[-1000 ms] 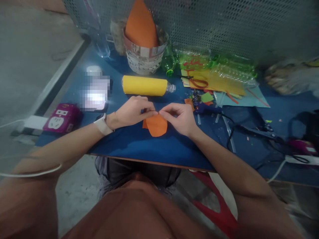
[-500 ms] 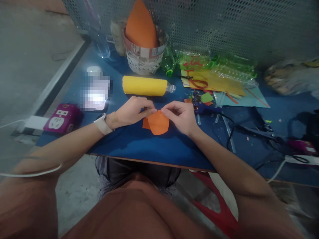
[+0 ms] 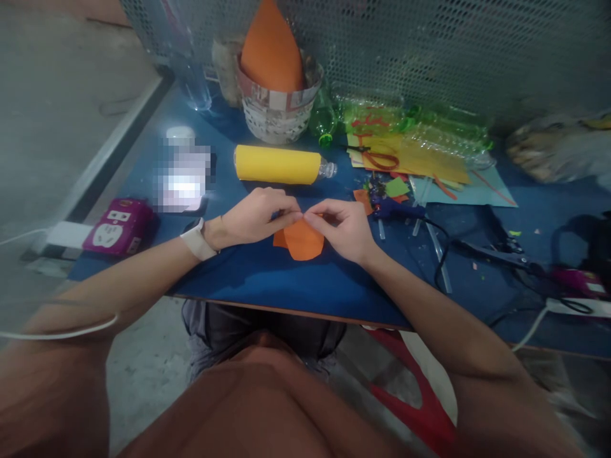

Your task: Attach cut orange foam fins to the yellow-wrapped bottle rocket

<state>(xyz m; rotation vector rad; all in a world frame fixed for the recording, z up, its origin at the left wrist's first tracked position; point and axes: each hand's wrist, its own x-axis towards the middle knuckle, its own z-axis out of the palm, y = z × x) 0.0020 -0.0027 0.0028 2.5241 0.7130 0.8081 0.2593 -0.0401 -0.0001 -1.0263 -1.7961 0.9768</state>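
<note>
An orange paper piece (image 3: 304, 243) with a rounded lower edge hangs between my hands, just above the blue table. My left hand (image 3: 260, 215) pinches its top edge from the left, thumb against fingers. From the right, my right hand (image 3: 342, 228) pinches the same edge, the fingertips of both hands almost touching. A second orange corner shows at the left of the piece; whether it is a separate sheet I cannot tell. Just beyond my hands lies a clear bottle wrapped in yellow paper (image 3: 278, 165), on its side.
Behind stands a papered basket (image 3: 279, 114) holding an orange cone-like shape. Green plastic bottles (image 3: 449, 130), paper sheets (image 3: 491, 184) and a blue glue gun (image 3: 396, 208) with its cord lie to the right. A purple power socket (image 3: 119, 226) and a lit phone are at left.
My fingertips have come closer together along the top edge of the orange paper, and the paper has dipped very slightly. The other things stay where they were.
</note>
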